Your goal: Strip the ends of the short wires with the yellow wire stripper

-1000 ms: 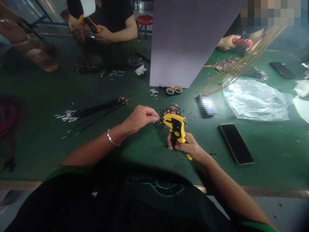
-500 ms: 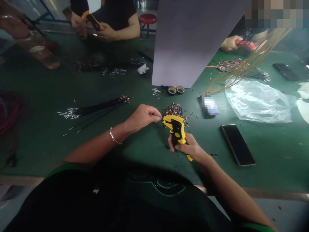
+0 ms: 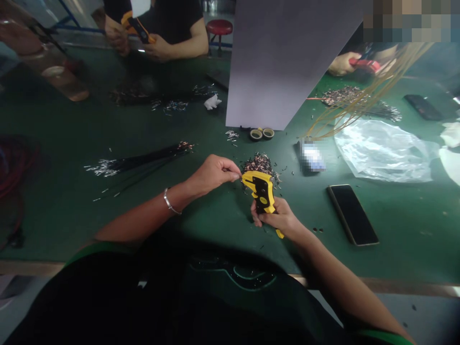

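My right hand (image 3: 275, 213) is wrapped round the handles of a yellow and black wire stripper (image 3: 264, 189), whose head points up and to the left. The fingertips of my left hand (image 3: 217, 172) are pinched together right at the stripper's jaws; what lies between them is too small and hidden to make out. Just behind the stripper's head is a heap of short copper and black wire scraps (image 3: 258, 163), partly covered by the tool. A bundle of black wires (image 3: 143, 160) with bare, shiny ends lies on the table left of my left hand.
On the green table (image 3: 215, 230) lie a phone (image 3: 352, 214), a clear plastic bag (image 3: 384, 148), a small box (image 3: 311, 156) and two tape rolls (image 3: 262, 134). A grey panel (image 3: 280, 62) stands ahead. Across the table, co-workers' hands hold a yellow tool (image 3: 138, 29) and a red tool (image 3: 364, 64).
The lower handle end of the wire stripper has shifted slightly left in my right hand. My left hand stays at the jaws, almost unmoved.
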Demonstrator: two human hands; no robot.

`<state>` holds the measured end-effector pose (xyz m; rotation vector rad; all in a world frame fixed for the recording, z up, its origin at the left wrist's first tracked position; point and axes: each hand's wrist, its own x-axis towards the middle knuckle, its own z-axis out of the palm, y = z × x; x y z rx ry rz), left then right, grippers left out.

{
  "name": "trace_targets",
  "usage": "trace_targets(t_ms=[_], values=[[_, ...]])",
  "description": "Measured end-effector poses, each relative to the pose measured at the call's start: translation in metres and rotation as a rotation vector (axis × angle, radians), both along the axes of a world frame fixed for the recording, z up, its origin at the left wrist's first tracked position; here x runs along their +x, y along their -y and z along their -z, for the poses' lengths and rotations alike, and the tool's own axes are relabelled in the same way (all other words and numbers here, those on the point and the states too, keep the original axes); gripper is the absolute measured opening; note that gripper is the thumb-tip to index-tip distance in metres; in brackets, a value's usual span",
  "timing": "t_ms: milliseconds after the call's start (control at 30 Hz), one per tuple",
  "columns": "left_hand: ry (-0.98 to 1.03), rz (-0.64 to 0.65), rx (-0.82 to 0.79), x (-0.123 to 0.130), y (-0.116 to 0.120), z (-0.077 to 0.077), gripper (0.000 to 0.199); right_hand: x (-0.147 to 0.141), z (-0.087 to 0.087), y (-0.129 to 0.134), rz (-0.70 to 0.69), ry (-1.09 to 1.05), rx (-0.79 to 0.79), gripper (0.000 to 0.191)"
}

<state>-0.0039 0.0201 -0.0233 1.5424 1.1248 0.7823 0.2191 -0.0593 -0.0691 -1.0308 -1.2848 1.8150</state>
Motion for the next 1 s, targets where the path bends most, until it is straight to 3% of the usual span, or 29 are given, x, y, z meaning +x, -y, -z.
trace_targets(t_ms=[767,1000], values=[[0.034,0.010,-0.016,0.000,-0.015,0.024,0.006,-0.015,0.011,0.004,0.164,0.135,0.040,0.015],[0.026,-0.037,-0.016,0.001,-0.007,0.009,0.007,-0.005,0.008,-0.001,0.126,-0.038,0.129,0.018]])
